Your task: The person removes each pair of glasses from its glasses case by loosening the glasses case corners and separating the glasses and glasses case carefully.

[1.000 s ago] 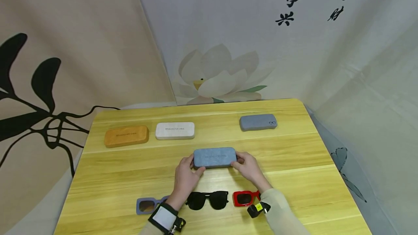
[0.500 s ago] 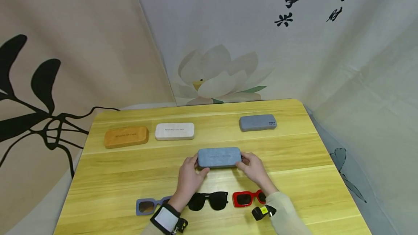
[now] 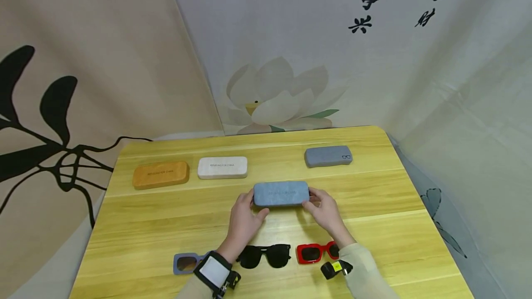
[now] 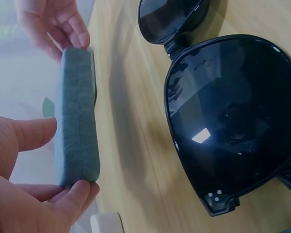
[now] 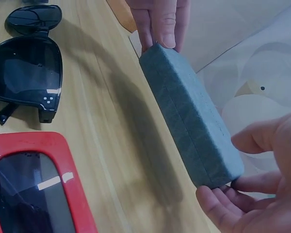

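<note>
A blue glasses case [image 3: 281, 194], closed, is held level between both hands. In the wrist views its shadow falls apart from it on the wood, so it is off the table. My left hand [image 3: 243, 219] holds its left end; in the left wrist view the fingers [image 4: 72, 201] bear on the end and the thumb lies near the lid. My right hand [image 3: 325, 211] grips the right end, fingers behind and thumb at the front corner. Nearer the person lie black sunglasses [image 3: 264, 256], red sunglasses [image 3: 311, 253] and purple-blue sunglasses [image 3: 185, 262], the last partly hidden by the left wrist.
Along the back of the wooden table [image 3: 374, 253] lie an orange case [image 3: 161, 175], a white case [image 3: 222, 168] and a grey-blue case [image 3: 328, 156]. Printed curtains [image 3: 282, 50] hang close behind the table. Wrist-worn devices sit just above the sunglasses.
Both hands have carried the blue glasses case a little to the right, then slightly away from the person. The sunglasses and the other cases stay where they were.
</note>
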A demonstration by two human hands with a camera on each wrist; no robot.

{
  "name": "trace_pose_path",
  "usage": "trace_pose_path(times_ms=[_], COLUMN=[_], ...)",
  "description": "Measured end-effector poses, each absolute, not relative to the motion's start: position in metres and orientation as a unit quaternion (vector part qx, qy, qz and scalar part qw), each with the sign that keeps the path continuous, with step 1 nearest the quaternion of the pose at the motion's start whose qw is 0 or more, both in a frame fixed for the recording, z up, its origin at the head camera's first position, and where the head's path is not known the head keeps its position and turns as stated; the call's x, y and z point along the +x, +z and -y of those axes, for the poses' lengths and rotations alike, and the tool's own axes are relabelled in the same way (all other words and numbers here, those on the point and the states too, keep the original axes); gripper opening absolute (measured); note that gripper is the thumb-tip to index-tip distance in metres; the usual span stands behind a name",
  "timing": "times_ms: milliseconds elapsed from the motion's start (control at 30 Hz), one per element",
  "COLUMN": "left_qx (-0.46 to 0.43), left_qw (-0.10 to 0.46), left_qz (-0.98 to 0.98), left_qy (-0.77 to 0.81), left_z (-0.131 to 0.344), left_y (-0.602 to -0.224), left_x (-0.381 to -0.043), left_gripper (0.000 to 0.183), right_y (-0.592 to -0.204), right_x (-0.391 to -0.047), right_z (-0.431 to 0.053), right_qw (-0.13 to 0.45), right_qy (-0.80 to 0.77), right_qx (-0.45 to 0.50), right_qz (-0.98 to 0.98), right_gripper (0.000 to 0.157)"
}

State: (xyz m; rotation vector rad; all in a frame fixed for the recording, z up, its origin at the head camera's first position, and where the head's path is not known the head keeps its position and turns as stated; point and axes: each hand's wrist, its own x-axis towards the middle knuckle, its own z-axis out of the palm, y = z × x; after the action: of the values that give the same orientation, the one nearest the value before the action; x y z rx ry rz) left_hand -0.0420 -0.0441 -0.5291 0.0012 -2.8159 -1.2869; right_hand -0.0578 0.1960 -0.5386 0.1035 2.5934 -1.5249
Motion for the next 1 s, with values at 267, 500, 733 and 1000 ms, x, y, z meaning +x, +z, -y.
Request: trace_pose_path(times_ms=[267, 500, 733, 1000], left_qx=[0.003, 0.003, 0.001, 0.004], left_qw=[0.01, 0.008, -0.006, -0.021], left_qz=[0.91, 0.91, 0.908, 0.908], left_qy=[-0.414, -0.414, -0.419, -0.418], left_z=[0.042, 0.041, 0.041, 0.045], left_y=[-0.531, -0.531, -0.532, -0.535], left_x=[-0.051, -0.058, -0.067, -0.079], left_gripper=[0.071, 0.071, 0.073, 0.073], right_y=[-0.538, -0.539, -0.538, -0.539], right_x=[-0.063, -0.07, -0.079, -0.086], right_z=[-0.196, -0.196, -0.196, -0.195], right_qw=[0.058, 0.049, 0.06, 0.08], right_qy=[-0.517, -0.523, -0.524, -0.525], right_qx=[0.039, 0.046, 0.051, 0.048], right_qz=[-0.853, -0.85, -0.848, -0.846], right_gripper=[0.048, 0.043, 0.044, 0.046])
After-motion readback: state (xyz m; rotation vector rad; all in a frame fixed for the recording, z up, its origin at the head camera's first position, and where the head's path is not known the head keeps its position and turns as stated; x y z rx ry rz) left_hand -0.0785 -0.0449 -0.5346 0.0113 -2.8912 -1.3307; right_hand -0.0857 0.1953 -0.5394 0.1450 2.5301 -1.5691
